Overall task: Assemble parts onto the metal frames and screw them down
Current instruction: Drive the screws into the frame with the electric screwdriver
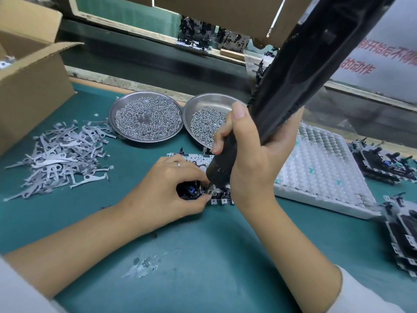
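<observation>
A perforated metal frame (195, 159) lies flat on the green mat at centre. My left hand (167, 190) curls over its near left corner, pinching a black part with a blue piece (189, 192) onto the frame. My right hand (248, 159) grips a long black electric screwdriver (291, 86), held tilted, its tip (208, 188) down on the frame beside my left fingers. Much of the frame is hidden under both hands.
Two round steel dishes hold screws: a full one (146, 118) and a tilted one (203, 107) behind the frame. Flat grey metal levers (61, 154) lie heaped at left by a cardboard box (29, 91). A white dimpled tray (320, 172) and finished frame assemblies (401, 233) sit at right.
</observation>
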The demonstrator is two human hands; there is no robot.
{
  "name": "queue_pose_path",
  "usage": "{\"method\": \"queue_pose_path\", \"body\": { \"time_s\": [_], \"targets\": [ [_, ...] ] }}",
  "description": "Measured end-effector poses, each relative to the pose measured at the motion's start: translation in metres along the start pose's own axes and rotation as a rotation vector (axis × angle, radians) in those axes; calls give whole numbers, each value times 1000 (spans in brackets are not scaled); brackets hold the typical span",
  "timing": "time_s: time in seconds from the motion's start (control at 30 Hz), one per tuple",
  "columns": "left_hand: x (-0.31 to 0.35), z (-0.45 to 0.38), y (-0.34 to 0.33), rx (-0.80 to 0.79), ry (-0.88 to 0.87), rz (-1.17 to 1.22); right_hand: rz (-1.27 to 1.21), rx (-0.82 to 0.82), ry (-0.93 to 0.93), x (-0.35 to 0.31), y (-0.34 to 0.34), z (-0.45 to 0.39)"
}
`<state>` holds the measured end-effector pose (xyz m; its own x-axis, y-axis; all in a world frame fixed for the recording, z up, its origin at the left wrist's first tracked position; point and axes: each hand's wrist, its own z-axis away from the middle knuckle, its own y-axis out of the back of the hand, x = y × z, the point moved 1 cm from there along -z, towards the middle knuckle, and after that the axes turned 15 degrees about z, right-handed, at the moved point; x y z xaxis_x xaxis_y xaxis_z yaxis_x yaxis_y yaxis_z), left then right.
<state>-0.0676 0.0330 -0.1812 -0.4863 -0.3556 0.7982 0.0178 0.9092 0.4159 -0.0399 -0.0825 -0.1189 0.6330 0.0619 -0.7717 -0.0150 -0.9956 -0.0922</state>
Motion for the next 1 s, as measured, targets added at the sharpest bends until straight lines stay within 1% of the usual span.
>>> {"method": "queue_pose_path", "body": {
  "time_s": [0.33, 0.53, 0.6, 0.77, 0.87, 1.0],
  "targets": [
    [-2, 0, 0, 9, 5, 9, -6, -8, 39, 1, -1, 1],
    [-1, 0, 0, 13, 1, 12, -18, -19, -7, 3, 0, 2],
    [-1, 0, 0, 17, -5, 18, -9, 1, -24, 1, 4, 0],
    [0, 1, 0, 11, 5, 21, -9, 49, 19, 5, 15, -10],
    [1, 1, 0, 16, 3, 4, 32, 3, -22, 13, 14, -7],
    [3, 2, -1, 18, 20, -2, 21, -35, -71, 15, 16, -5]
  ]
}}
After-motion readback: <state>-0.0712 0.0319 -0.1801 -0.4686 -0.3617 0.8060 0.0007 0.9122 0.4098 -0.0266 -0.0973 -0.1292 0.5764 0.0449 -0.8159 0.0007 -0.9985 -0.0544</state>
